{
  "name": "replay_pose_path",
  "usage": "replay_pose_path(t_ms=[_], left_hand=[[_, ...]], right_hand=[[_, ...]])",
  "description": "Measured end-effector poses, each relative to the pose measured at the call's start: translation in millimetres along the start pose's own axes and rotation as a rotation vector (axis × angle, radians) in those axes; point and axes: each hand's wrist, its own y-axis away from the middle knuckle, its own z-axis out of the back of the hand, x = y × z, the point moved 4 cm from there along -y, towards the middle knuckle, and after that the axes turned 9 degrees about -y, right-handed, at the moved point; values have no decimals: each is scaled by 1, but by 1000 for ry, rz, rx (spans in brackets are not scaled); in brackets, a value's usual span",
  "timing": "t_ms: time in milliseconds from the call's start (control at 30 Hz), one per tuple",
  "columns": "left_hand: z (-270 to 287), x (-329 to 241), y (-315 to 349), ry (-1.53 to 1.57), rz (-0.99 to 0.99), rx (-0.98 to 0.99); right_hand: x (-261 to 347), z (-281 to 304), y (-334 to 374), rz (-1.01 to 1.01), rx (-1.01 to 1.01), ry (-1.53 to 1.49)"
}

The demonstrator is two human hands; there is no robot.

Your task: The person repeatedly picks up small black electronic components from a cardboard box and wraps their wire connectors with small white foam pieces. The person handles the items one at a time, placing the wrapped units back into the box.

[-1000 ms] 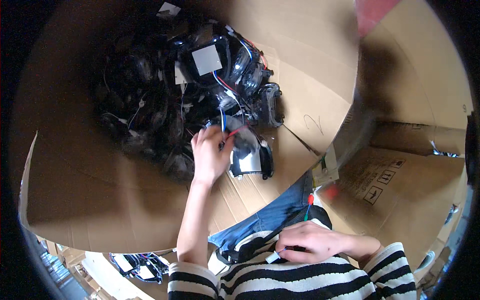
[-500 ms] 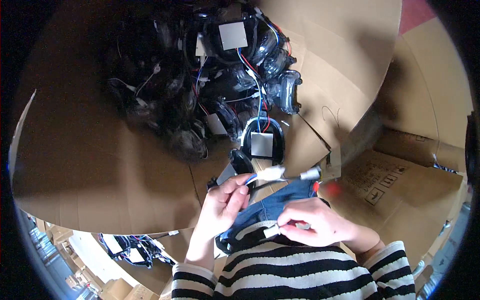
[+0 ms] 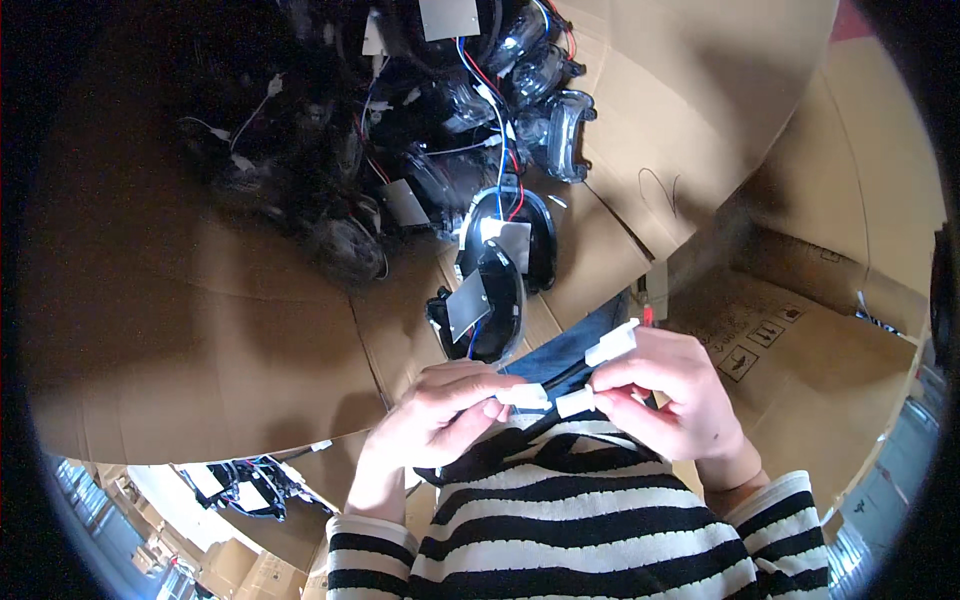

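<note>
Just changed: the two plugs have come together. Left plug and right plug now face each other just on the wearer's side of the carton, near its rim. Touching or a hair apart: cannot tell. Effect, as I judge it: both hands now work at one spot, ends lined up.

Left hand: thumb and fingers pinching left plug. Right hand: fingertips pinching right plug; third plug lies close against its fingers.

Versus half a second ago: left plug was higher, by the carton rim, right plug lower, well apart. Front lamp, inside the carton's near edge, now shows more fully.
</note>
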Motion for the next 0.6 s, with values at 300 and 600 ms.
replay_pose_path(t_ms=[300,600], left_hand=[[6,-2,-6,-22,-63,163],[3,4,-2,-134,-47,129]], right_hand=[[-4,-7,-3,21,52,74],[-7,-19,-6,40,12,236]])
